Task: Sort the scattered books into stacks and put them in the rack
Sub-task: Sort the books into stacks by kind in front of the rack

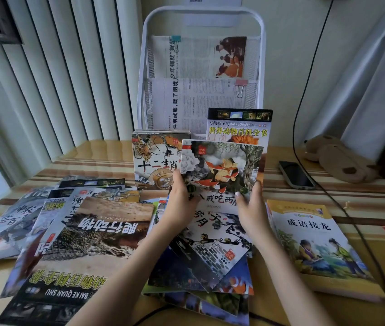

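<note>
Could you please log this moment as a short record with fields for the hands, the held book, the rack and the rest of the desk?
left hand: grips the picture book's left edge
right hand: grips its right edge
picture book: held upright above the desk, cover facing the camera
rack: white wire, newspapers clipped in upper tiers
upright stack: dragon-cover books standing at the rack's base
scattered books: lying on the desk, mostly left
phone: lies right

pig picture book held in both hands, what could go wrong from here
The pig picture book, gripped by the left hand and right hand, could knock over the upright dragon book stack beside it. The loose pile underneath may slide as forearms pass over it.
</note>
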Demonstrator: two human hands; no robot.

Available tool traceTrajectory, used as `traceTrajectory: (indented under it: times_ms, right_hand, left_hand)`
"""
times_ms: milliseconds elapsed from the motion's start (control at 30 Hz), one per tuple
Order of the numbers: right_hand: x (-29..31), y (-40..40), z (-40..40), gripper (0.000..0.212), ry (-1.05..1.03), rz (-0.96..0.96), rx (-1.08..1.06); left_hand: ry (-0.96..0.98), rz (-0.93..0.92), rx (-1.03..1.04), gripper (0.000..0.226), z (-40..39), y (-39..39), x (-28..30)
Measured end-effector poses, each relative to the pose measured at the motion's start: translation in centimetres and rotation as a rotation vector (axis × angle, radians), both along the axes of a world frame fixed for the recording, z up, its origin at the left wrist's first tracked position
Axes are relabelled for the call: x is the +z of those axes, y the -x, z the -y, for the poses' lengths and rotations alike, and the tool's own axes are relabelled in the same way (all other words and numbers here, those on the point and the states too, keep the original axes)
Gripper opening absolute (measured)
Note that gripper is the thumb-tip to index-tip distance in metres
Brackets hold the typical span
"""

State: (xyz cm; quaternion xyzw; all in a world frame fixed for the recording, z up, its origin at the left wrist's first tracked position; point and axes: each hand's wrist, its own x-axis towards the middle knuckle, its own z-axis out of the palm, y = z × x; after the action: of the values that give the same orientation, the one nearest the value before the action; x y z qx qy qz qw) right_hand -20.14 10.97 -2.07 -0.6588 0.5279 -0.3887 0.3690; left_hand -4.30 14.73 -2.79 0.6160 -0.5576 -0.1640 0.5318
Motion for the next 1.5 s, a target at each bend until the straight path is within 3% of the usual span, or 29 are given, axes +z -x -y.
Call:
traceTrajectory:
  times_ms: [267, 467, 533, 600, 733, 933, 1100, 1233, 1300, 1367, 1433, 1500]
  right_hand:
    - [1.1, -2.1, 0.8, 0.065, 0.082, -0.043, 0.04]
    - [2.8, -9.7, 5.1, 0.048, 0.344, -0.183, 0.061]
    - [2.8, -12.3, 6.2, 0.042, 0.351, -0.251, 0.07]
    - [1.5, -14.3, 7.1, 0.034, 0.32, -0.367, 0.077]
    - [-2.9, -16.1, 8.1, 0.034, 0.249, -0.485, 0.006]
    - [-3.6, -16.3, 8.5, 0.056, 0.324, -0.493, -0.101]
    - [-2.6, -16.4, 7.6, 0.041, 0.454, -0.516, -0.173]
    - [-1.2, -15.5, 6.4, 0.022, 0.575, -0.417, -0.144]
    - [-0.5, -13.7, 5.7, 0.021, 0.587, -0.405, -0.127]
    - [-0.3, -11.1, 4.9, 0.023, 0.54, -0.47, -0.133]
    - [-0.4, -7.9, 3.9, 0.028, 0.395, -0.519, -0.114]
    - [-0.3, -4.7, 2.7, 0.03, 0.169, -0.502, -0.086]
  left_hand:
    - [0.062, -0.013, 0.077, 0.046, 0.1, -1.6, 0.7]
    - [0.212, 0.12, 0.349, 0.054, 2.3, -8.2, 2.3]
    - [0.164, 0.163, 0.424, 0.061, 3.6, -10.4, 1.3]
    - [-0.021, 0.219, 0.493, 0.071, 4.7, -12.3, -0.9]
    - [-0.278, 0.195, 0.39, 0.084, 5.5, -13.1, -5.0]
    - [-0.26, 0.163, 0.438, 0.084, 6.1, -13.1, -5.3]
    - [-0.206, 0.197, 0.477, 0.092, 5.6, -12.4, -5.0]
    - [-0.194, 0.494, 0.668, 0.101, 5.4, -11.5, -4.5]
    - [-0.174, 0.567, 0.688, 0.094, 4.6, -10.8, -3.7]
    - [-0.193, 0.533, 0.579, 0.066, 3.2, -9.6, -2.5]
    - [-0.213, 0.442, 0.446, 0.029, 0.9, -8.4, -1.3]
    - [-0.222, 0.352, 0.369, 0.024, -2.0, -7.3, -0.5]
